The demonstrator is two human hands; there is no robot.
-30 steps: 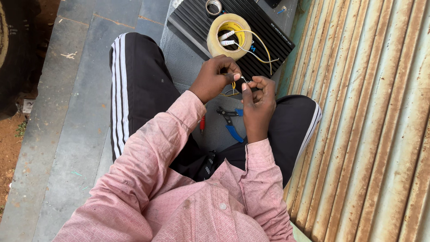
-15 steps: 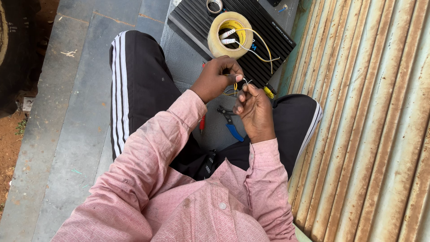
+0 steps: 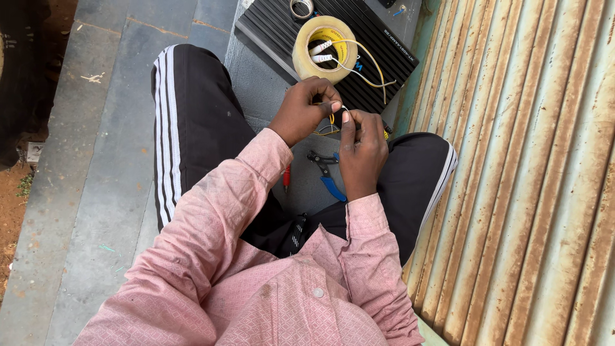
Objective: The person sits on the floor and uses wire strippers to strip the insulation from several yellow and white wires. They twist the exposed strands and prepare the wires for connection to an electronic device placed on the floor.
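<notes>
The shirt [image 3: 275, 275] is pink with a fine woven check. The trousers [image 3: 192, 128] are black with white side stripes. The pliers [image 3: 328, 176] have blue handles. The tape roll [image 3: 323, 48] is pale yellowish, the ribbed case [image 3: 371, 70] black, the corrugated sheet [image 3: 532, 179] cream streaked with rust.

1. Thin yellow wire [image 3: 330, 120]: pinched between both hands' fingertips, bent in a small loop, just below the ribbed black box [image 3: 359, 48].
2. Its far end is hidden behind the fingers.
</notes>
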